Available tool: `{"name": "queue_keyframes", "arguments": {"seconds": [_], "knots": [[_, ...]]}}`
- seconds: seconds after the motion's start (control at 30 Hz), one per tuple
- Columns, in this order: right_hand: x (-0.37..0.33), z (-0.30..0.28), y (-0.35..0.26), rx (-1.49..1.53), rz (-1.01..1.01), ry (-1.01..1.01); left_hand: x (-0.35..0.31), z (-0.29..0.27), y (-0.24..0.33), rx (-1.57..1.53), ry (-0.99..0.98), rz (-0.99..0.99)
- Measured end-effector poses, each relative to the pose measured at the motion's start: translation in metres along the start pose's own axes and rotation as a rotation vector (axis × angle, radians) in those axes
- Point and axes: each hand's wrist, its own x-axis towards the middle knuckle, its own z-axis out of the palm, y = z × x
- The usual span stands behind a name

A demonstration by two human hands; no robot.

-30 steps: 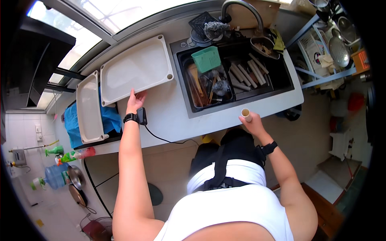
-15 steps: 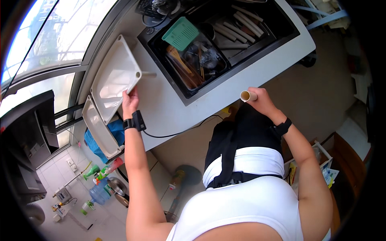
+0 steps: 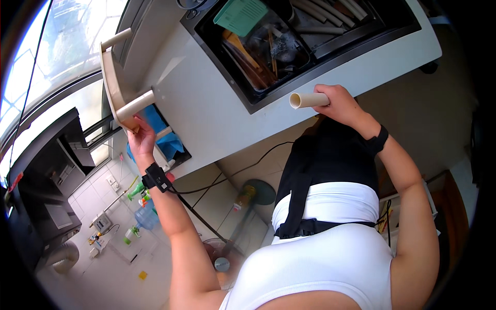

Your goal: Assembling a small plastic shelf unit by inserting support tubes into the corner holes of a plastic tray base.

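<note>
My left hand (image 3: 141,138) grips the lower corner of a cream plastic tray (image 3: 114,85), which is lifted on edge above the left end of the white counter (image 3: 206,108). My right hand (image 3: 338,105) holds a short cream tube (image 3: 308,99), its open end pointing left, just in front of the counter edge. A black band with a cable sits on my left wrist and a black watch on my right. The dark sink (image 3: 305,46) beyond holds several tubes, wooden utensils and a green board (image 3: 241,15).
A second tray with a blue cloth (image 3: 160,135) under it lies at the counter's left end. Below on the tiled floor stand a fan base (image 3: 258,192), bottles (image 3: 146,217) and a dark cabinet (image 3: 57,191). Windows run along the left.
My left hand has lifted the tray from flat on the counter up onto its edge. My right hand rose slightly with the tube, which now lies sideways. The view swung left and down.
</note>
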Motion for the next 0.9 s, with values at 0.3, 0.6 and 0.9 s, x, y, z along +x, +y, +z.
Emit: {"name": "queue_keyframes", "arguments": {"seconds": [0.3, 0.6, 0.9], "knots": [[-0.014, 0.013, 0.013, 0.021, 0.079, -0.067, -0.036, 0.046, -0.004, -0.245, 0.119, -0.085], [-0.019, 0.017, 0.021, 0.037, 0.042, -0.032, -0.049, 0.053, -0.003, -0.296, 0.112, -0.081], [-0.006, 0.004, -0.011, 0.004, 0.068, -0.059, -0.052, 0.042, -0.001, -0.265, 0.116, -0.1]]}}
